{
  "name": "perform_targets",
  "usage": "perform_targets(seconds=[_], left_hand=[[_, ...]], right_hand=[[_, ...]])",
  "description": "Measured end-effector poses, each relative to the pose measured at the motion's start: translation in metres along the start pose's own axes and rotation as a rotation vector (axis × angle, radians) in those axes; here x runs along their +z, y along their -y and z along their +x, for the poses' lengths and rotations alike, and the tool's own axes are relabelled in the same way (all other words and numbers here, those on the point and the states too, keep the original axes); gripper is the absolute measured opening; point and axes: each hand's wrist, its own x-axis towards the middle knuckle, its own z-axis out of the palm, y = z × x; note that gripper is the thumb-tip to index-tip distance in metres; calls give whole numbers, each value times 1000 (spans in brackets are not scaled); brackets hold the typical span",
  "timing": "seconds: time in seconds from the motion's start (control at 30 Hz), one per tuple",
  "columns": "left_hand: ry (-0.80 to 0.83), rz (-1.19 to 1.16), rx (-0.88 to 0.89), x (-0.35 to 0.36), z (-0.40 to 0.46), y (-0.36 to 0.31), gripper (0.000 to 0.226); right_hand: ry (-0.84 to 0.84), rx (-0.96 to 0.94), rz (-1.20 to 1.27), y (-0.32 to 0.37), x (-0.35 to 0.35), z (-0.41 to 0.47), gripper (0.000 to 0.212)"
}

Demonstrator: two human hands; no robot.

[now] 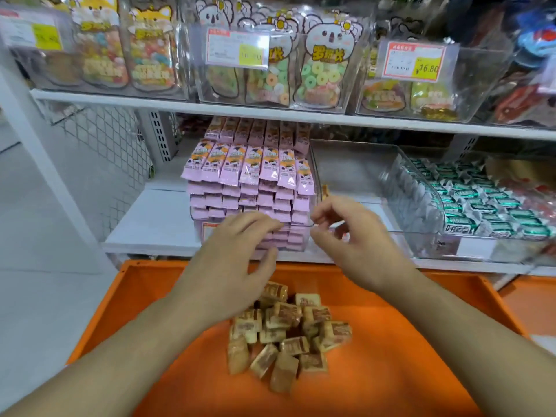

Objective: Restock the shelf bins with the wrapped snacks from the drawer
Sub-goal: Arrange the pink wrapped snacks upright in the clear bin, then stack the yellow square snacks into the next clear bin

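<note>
Two hands, left hand (237,245) and right hand (352,236), loosely curled, apparently holding nothing, at twelve o'clock of the brown wrapped snack squares (285,329) in the orange plastic drawer (391,371). Risk: the stacked pink wrapped bars (249,182) could topple if nudged.

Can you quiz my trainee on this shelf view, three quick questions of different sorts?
1. True or false: the brown snacks lie in the orange drawer.
2. Which bin is nearly empty? A) pink-pack bin B) middle bin C) green-pack bin
3. Fill in: the left hand and right hand hold ___.

Key: 1 true; 2 B; 3 nothing, as far as shows.
</note>
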Motion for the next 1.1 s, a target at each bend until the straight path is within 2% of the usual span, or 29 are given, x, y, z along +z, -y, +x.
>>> perform_targets(seconds=[0.1,0.23,0.37,0.5,0.67,0.83,0.9,1.0,1.1], left_hand=[[160,-46,-72,44,-32,13,38],[429,-15,-202,101,-66,47,40],[532,76,-192,143,-59,61,48],[587,220,-167,197,-40,66,68],[664,411,-202,248,-30,78,78],[651,498,-200,256,-28,73,66],[648,456,-227,252,-34,71,63],[617,349,-250,232,-43,62,50],[589,-25,-476,189,-35,38,41]], right_hand=[[251,50,-134,-18,32,-39,7],[581,278,-363,-88,76,-88,33],[647,552,-451,-155,83,-106,69],[589,656,-449,-207,101,-113,83],[531,657,-422,-241,131,-117,63],[540,660,-405,-246,129,-115,45],[570,654,-430,-237,116,-114,28],[583,740,-275,-215,92,-108,21],[543,763,-120,-179,63,-90,23]])
